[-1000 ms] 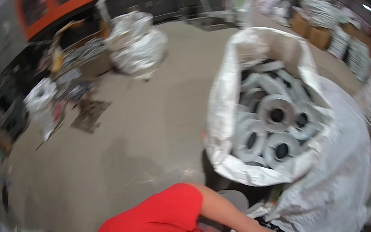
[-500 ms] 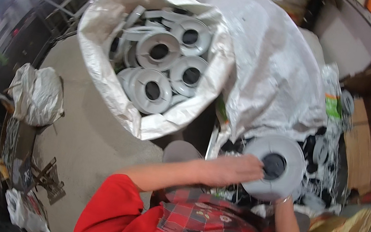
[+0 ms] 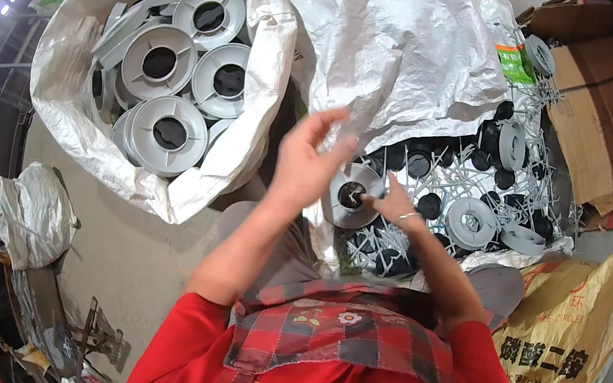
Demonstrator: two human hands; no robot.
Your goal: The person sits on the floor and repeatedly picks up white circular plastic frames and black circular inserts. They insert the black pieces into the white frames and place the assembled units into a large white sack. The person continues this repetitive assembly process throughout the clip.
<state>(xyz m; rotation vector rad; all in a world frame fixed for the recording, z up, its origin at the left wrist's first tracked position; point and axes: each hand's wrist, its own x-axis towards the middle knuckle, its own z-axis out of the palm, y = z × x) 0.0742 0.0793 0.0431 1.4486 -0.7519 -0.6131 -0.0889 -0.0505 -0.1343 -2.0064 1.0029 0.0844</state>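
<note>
A grey round plastic flange with ribs and a black centre is at my right hand. My right thumb lies over its face near the black centre, and the index finger sticks out past the rim. The grip seems to be on the flange's right edge; the other fingers are partly hidden. To the left, my left hand is raised with fingers apart and holds nothing; its fingertips are slightly blurred. Further left, a white woven sack stands wide open, filled with several similar grey flanges.
A heap of black round parts, grey rings and thin white strips spreads at the right, partly under a white plastic sheet. Cardboard boxes stand at the far right. A yellow printed sack is nearer on the right.
My view has shifted right. The left hand has come off the flange and risen open. The flange at my right hand now appears smaller, lower and nearer the open sack, with its ribs showing.
</note>
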